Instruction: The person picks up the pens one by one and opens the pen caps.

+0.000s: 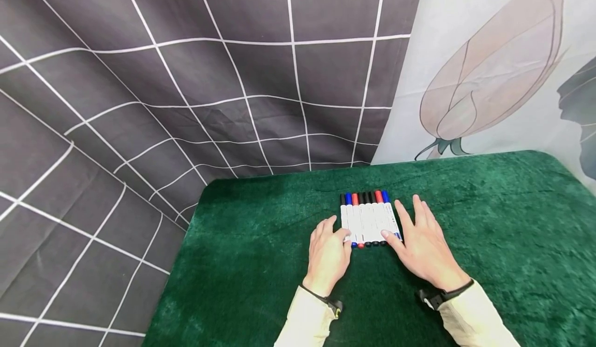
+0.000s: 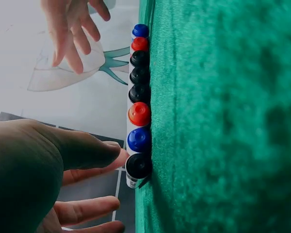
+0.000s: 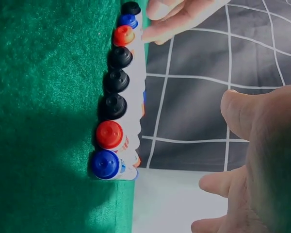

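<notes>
Several white markers (image 1: 368, 223) with black, blue and red caps lie side by side in a flat row on the green cloth. My left hand (image 1: 327, 256) is at the row's left end, its thumb and fingers close to the outermost black marker (image 2: 138, 166); whether they touch it I cannot tell. Over the right end, beside the outer blue marker (image 3: 105, 165), my right hand (image 1: 426, 246) is spread. The right wrist view shows its thumb (image 3: 240, 114) raised apart from the row. Neither hand grips anything.
Green velvety cloth (image 1: 247, 264) covers the table. Behind it hangs a dark grey curtain (image 1: 261, 73) with white grid lines, and a white curtain (image 1: 400, 145) with a flower print is at the right. Both wrists wear black straps (image 1: 442, 298).
</notes>
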Tool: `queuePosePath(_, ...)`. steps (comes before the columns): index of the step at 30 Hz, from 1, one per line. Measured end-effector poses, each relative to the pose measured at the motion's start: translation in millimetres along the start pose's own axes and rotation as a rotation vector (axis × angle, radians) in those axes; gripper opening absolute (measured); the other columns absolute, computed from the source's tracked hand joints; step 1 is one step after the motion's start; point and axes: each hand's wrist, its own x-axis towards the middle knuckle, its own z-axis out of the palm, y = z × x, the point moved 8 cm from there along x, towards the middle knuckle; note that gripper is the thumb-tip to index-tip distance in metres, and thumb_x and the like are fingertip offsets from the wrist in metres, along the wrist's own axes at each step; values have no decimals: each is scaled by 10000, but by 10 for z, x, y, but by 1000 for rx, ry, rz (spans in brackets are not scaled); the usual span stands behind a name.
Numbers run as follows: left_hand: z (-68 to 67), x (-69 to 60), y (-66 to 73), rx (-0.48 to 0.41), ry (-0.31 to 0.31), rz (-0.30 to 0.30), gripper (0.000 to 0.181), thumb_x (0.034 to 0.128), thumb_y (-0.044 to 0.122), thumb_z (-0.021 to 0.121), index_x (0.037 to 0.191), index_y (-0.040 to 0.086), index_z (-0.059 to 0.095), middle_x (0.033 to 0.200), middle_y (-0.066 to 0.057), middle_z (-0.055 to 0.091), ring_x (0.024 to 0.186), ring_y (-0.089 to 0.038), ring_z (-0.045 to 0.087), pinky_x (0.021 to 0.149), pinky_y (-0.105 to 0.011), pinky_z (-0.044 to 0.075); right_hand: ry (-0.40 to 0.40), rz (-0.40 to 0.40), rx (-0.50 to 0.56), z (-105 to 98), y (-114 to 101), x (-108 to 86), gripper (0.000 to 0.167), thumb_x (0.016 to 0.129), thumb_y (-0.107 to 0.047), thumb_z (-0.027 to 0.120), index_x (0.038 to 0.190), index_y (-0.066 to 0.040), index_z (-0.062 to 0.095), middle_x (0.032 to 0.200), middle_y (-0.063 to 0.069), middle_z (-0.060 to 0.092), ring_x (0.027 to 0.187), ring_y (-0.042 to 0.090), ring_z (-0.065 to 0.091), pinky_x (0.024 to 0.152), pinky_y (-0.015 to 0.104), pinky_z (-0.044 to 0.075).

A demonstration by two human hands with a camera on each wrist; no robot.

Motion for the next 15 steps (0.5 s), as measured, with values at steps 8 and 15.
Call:
queuePosePath(8, 31, -2, -29, 3, -18, -38, 192, 895, 231, 753, 1074, 162, 768, 1350, -130, 600, 1240, -294, 548, 1010, -436, 445, 11, -2, -1, 0, 4, 7, 778, 996, -419, 586, 1535, 52, 282, 1570, 402, 103, 1403, 611, 166, 1056, 732, 201)
queuePosePath(15, 40, -3, -107, 30, 18, -94, 207, 850, 243, 788, 1045, 180, 758, 1135, -98, 666, 991, -251, 616, 797, -370, 501, 14, -8, 16, 17, -2, -4, 775, 1003, -423, 573, 1542, 45, 270, 1572, 396, 106, 1404, 607, 168, 1056, 727, 201)
